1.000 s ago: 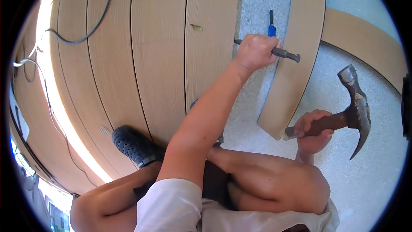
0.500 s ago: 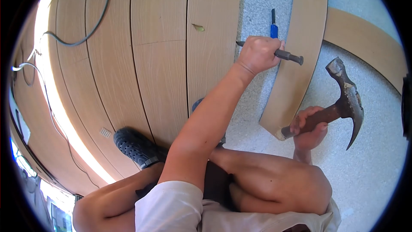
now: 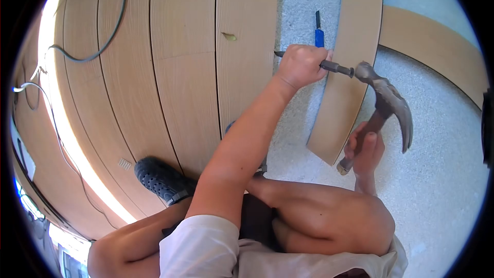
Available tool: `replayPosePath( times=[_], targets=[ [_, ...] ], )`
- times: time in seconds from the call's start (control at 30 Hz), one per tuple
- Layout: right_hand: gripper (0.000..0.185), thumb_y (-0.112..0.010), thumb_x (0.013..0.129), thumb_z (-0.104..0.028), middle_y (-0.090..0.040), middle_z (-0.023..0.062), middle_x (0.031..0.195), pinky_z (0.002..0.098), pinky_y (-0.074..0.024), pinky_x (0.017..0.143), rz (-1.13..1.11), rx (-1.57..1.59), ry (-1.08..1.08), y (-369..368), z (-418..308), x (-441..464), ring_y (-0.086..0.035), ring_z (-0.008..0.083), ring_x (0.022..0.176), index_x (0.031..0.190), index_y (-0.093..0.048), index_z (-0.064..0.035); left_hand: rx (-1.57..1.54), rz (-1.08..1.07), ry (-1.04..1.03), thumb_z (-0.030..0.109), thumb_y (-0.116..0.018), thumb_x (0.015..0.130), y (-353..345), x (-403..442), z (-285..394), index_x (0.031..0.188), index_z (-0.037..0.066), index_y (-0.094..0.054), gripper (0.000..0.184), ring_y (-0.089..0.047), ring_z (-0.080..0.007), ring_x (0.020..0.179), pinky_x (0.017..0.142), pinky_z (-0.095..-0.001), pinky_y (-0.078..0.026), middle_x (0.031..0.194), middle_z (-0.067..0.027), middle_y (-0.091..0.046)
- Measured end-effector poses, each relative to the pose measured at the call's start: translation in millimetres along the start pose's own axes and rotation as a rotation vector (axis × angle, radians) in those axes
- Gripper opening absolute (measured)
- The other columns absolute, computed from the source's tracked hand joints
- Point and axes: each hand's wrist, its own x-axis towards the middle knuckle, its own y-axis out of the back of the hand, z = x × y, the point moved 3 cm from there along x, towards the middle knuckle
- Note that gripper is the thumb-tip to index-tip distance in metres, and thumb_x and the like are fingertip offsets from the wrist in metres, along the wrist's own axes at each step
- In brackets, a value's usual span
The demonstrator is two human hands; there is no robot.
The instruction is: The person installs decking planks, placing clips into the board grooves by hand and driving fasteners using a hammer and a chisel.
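Note:
My left hand (image 3: 302,66) is closed around a dark metal chisel (image 3: 337,68). The chisel's tip meets the edge of the outermost laid floorboard (image 3: 247,46), and its butt end points right. In my right hand (image 3: 366,150) is a claw hammer (image 3: 393,104), gripped low on the handle. The hammer's striking face is close beside the chisel's butt; a narrow gap seems to separate them. Just above my left hand, a blue utility knife (image 3: 319,33) with a dark blade lies on the pale speckled floor, its lower part hidden by the hand.
A loose plank (image 3: 355,25) lies to the right of the knife, and another plank (image 3: 432,36) meets it at the upper right. A leaf (image 3: 229,36) rests on the boards. A cable (image 3: 110,36) runs at the left. My shoe (image 3: 162,177) stands on the laid boards.
The hammer has swung up and to the left, bringing its head close to the chisel's end. The chisel stays in my left hand against the board edge. The view has shifted slightly.

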Motion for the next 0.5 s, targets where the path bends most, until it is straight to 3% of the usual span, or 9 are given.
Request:
replayPosePath(
  times=[0.1, 0.13, 0.23, 0.3, 0.33, 0.43, 0.5],
  targets=[
    [0.061, -0.050, 0.101, -0.064, -0.054, 0.0056, 0.068, 0.0275, -0.0419, 0.045, 0.069, 0.208, 0.095, 17.4, -7.5, -6.4, -0.048, 0.0127, 0.049, 0.110, -0.052, -0.0046, -0.005, -0.012, -0.006, 0.017, -0.071, 0.089, 1.1, -1.6, 0.2, 0.062, 0.010, -0.056, 0.032, -0.063, -0.0313, 0.053, 0.052, -0.0426, -0.053, 0.060, -0.0106, -0.062],
    [0.060, -0.052, 0.100, -0.065, -0.054, 0.0061, 0.069, 0.0288, -0.0426, 0.044, 0.061, 0.422, 0.165, 19.5, -9.6, -7.7, -0.047, 0.0137, 0.048, 0.109, -0.051, -0.0054, -0.014, -0.023, -0.001, 0.018, -0.071, 0.089, 1.0, -2.5, -0.2, 0.062, 0.010, -0.056, 0.032, -0.063, -0.0312, 0.053, 0.051, -0.0426, -0.053, 0.059, -0.0105, -0.062],
    [0.059, -0.053, 0.099, -0.065, -0.053, 0.0070, 0.068, 0.0304, -0.0430, 0.043, 0.157, 0.452, 0.388, 11.8, -7.8, -12.3, -0.047, 0.0140, 0.048, 0.106, -0.051, -0.0064, -0.011, -0.014, -0.053, 0.018, -0.071, 0.089, 0.1, -1.5, -0.3, 0.063, 0.009, -0.056, 0.032, -0.063, -0.0310, 0.052, 0.051, -0.0426, -0.053, 0.059, -0.0106, -0.061],
    [0.059, -0.051, 0.101, -0.064, -0.054, 0.0071, 0.067, 0.0302, -0.0426, 0.044, 0.060, 0.294, 0.131, 17.8, 22.5, -11.4, -0.048, 0.0139, 0.048, 0.108, -0.051, -0.0055, -0.006, -0.025, -0.052, 0.017, -0.071, 0.089, 0.8, 1.9, -1.5, 0.063, 0.009, -0.056, 0.031, -0.063, -0.0312, 0.053, 0.052, -0.0427, -0.053, 0.059, -0.0107, -0.061],
    [0.059, -0.051, 0.102, -0.062, -0.054, 0.0073, 0.067, 0.0299, -0.0423, 0.045, 0.052, 0.052, 0.106, 9.7, 21.9, -9.2, -0.049, 0.0142, 0.049, 0.111, -0.050, -0.0041, -0.004, -0.042, -0.026, 0.017, -0.071, 0.088, 1.2, -0.1, -1.3, 0.063, 0.009, -0.055, 0.031, -0.063, -0.0314, 0.053, 0.052, -0.0427, -0.053, 0.060, -0.0108, -0.061],
    [0.057, -0.052, 0.103, -0.060, -0.053, 0.0069, 0.068, 0.0298, -0.0427, 0.045, 0.068, 0.277, -0.012, 2.8, 30.5, -13.9, -0.050, 0.0142, 0.049, 0.112, -0.050, -0.0038, -0.048, 0.035, -0.018, 0.016, -0.073, 0.091, 4.3, 1.0, -2.7, 0.062, 0.008, -0.052, 0.037, -0.059, -0.0333, 0.051, 0.051, -0.0434, -0.048, 0.058, -0.0128, -0.056],
    [0.059, -0.052, 0.102, -0.063, -0.054, 0.0066, 0.068, 0.0297, -0.0430, 0.046, 0.095, 0.283, 0.046, 4.1, 17.0, -16.1, -0.049, 0.0142, 0.049, 0.113, -0.050, -0.0050, -0.015, 0.025, -0.024, 0.017, -0.072, 0.090, 4.0, 2.6, -4.7, 0.062, 0.008, -0.052, 0.035, -0.061, -0.0327, 0.053, 0.051, -0.0431, -0.050, 0.059, -0.0119, -0.059]
  ],
)
